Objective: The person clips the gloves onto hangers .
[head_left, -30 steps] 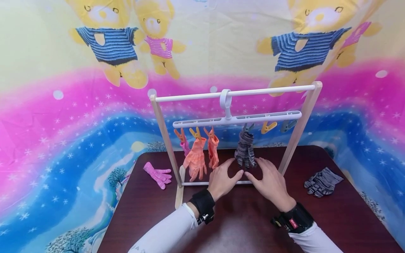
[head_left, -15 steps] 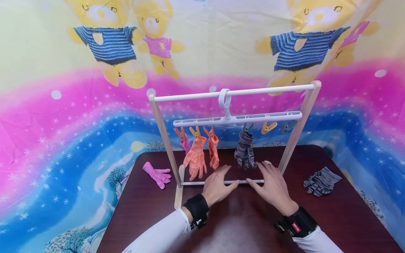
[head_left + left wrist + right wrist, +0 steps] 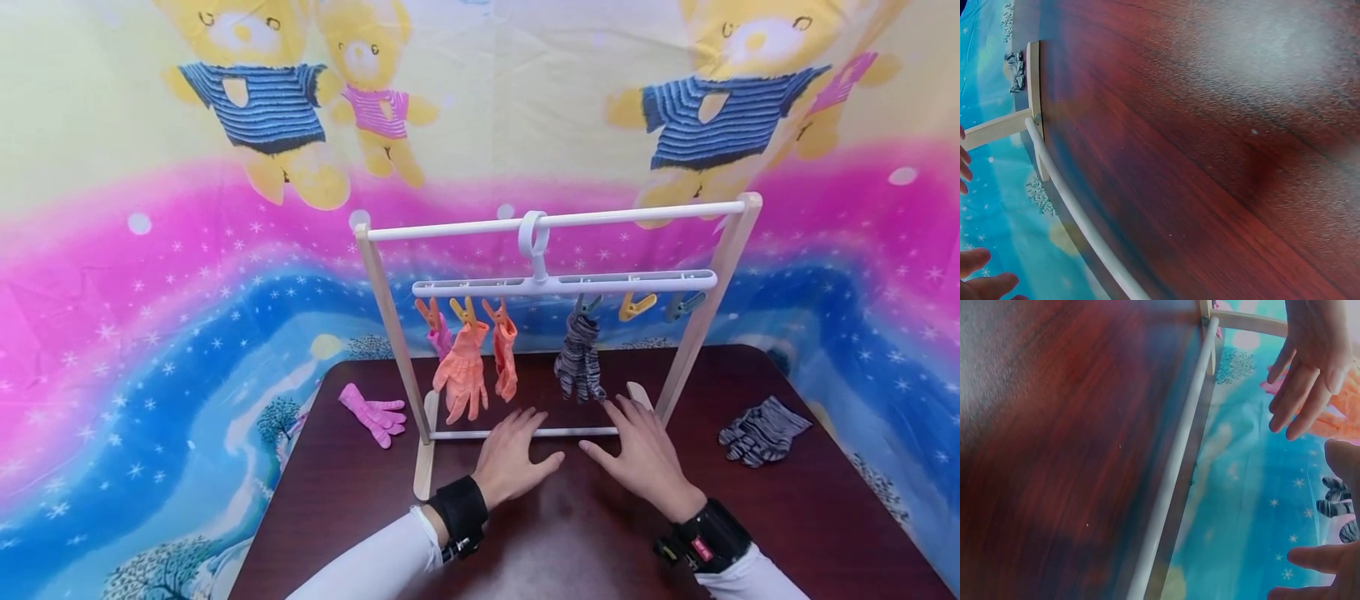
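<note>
My left hand [image 3: 516,460] is held in front of the rack's lower white bar [image 3: 573,432], fingers spread and nothing in it. My right hand [image 3: 647,460] mirrors it, also empty, fingertips just below the hanging grey striped glove [image 3: 579,358]. A blue-grey clip [image 3: 588,303] grips that glove under the white hanger [image 3: 542,286]. Left of it hang two orange gloves, one facing me [image 3: 462,375] and one side-on [image 3: 505,358]. A pink glove [image 3: 441,338] hangs partly hidden behind the front orange one. In the right wrist view, fingers of both hands [image 3: 1311,375] show with nothing between them.
A pink glove [image 3: 375,415] lies on the dark wooden table [image 3: 555,550], left of the rack. Another grey striped glove [image 3: 767,431] lies on the right. The wooden rack's right post [image 3: 705,317] stands beside bare yellow [image 3: 637,306] and blue-grey [image 3: 686,306] clips. A printed cloth hangs behind.
Both hands have drawn back and down from the hanging grey glove, and their thumbs have moved apart. The hanging gloves sway slightly.
</note>
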`<state>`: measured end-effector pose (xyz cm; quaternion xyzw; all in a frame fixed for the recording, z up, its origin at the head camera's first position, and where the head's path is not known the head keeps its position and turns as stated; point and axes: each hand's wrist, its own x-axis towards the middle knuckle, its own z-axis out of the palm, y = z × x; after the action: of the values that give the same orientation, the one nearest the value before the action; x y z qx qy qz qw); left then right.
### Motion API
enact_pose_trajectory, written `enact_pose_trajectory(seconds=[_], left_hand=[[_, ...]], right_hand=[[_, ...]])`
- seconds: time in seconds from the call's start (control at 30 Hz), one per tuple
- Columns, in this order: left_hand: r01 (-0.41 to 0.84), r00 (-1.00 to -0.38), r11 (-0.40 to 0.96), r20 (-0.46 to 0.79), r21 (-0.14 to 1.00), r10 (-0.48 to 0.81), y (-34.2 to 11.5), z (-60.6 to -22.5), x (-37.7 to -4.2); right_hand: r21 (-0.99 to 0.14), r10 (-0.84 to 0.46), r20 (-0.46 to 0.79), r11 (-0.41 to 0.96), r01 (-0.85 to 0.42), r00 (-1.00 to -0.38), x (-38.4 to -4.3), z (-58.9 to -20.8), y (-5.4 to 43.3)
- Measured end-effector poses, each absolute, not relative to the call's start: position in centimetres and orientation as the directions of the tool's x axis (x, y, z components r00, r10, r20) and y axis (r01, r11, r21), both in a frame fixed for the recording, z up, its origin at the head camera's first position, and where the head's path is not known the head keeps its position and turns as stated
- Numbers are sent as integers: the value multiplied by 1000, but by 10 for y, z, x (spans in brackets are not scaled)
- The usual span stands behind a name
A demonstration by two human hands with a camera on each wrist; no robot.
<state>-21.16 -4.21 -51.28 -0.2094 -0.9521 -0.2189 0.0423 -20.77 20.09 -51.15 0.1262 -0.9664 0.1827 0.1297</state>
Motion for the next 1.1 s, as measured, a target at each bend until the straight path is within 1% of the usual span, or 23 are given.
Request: enact_pose_trajectory(seconds=[0.33, 0.47, 0.67, 0.83, 1.1], left_hand=[[435, -900, 803, 222, 408, 374, -55, -516, -204], [411, -911, 804, 221, 430, 348, -63, -518, -202], [367, -930, 801, 211, 473, 301, -75, -521, -202], [376, -925, 797, 241, 472, 293, -80, -523, -200], [336, -937, 806, 258, 487, 235, -89, -533, -197]], right_hand=[[-296, -209, 339, 902, -315, -917, -203, -514, 195], [-296, -208, 349, 901, -318, -914, -202, -516, 193], [-320, -201, 351, 892, -319, -914, -200, -518, 189], [-330, -194, 349, 890, -314, -917, -198, -519, 185], [-365, -199, 324, 875, -316, -925, -194, -520, 177]])
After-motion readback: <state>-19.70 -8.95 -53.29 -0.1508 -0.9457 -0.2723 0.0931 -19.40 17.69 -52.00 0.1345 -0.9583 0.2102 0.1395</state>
